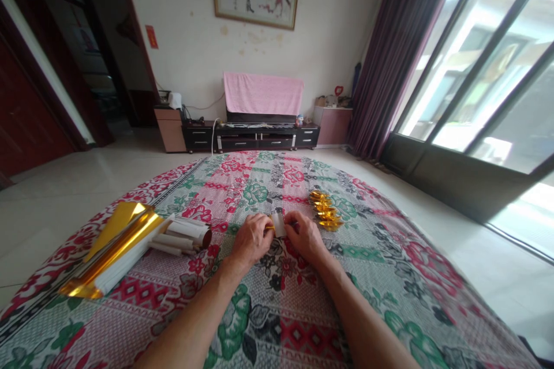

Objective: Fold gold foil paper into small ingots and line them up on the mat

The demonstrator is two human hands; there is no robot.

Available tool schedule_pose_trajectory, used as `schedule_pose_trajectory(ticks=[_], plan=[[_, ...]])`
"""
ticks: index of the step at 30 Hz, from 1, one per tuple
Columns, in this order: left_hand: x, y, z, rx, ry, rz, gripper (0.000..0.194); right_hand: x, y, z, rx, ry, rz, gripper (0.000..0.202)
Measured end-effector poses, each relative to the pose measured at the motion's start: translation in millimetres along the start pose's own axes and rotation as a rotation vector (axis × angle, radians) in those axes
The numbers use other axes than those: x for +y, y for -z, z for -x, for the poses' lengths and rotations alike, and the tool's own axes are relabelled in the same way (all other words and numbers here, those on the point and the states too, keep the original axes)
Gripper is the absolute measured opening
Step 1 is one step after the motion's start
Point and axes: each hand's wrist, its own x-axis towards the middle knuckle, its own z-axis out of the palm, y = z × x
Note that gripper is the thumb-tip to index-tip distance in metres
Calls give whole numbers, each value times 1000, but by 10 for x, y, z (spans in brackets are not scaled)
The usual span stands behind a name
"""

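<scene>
Near the middle of the patterned cloth (303,300), a small white piece of paper (279,225) with a bit of gold at its left side is held between both hands. My left hand (255,236) pinches its left end, fingers closed. My right hand (306,235) has its fingers closed on the right end. Beyond my right hand lies a row of several folded gold foil pieces (324,210). Off to the left are a rolled gold foil sheet (134,242) and several white paper rolls (184,233).
The cloth covers a round table. Past its far edge stand a low black cabinet (255,141) and a screen draped with a pink cloth (264,93). A dark curtain (381,57) and windows are on the right, a red door (28,104) on the left.
</scene>
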Motion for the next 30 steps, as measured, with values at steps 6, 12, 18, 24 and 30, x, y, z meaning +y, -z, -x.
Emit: schedule_pose_trajectory(ticks=[6,12,18,24,30], plan=[[-9,-2,-4,-20,-31,1,10,-32,10,4,-36,66,-32,18],[-10,4,-6,-38,-53,-13,10,-105,33,13,-78,101,3,19],[9,10,-3,-32,-21,-12,10,-92,25,-10,-136,141,44,22],[21,27,0,-45,-30,-36,11,-54,4,-50,-155,145,67,21],[35,103,20,-94,-128,-51,13,-41,61,-65,-189,240,-34,24]])
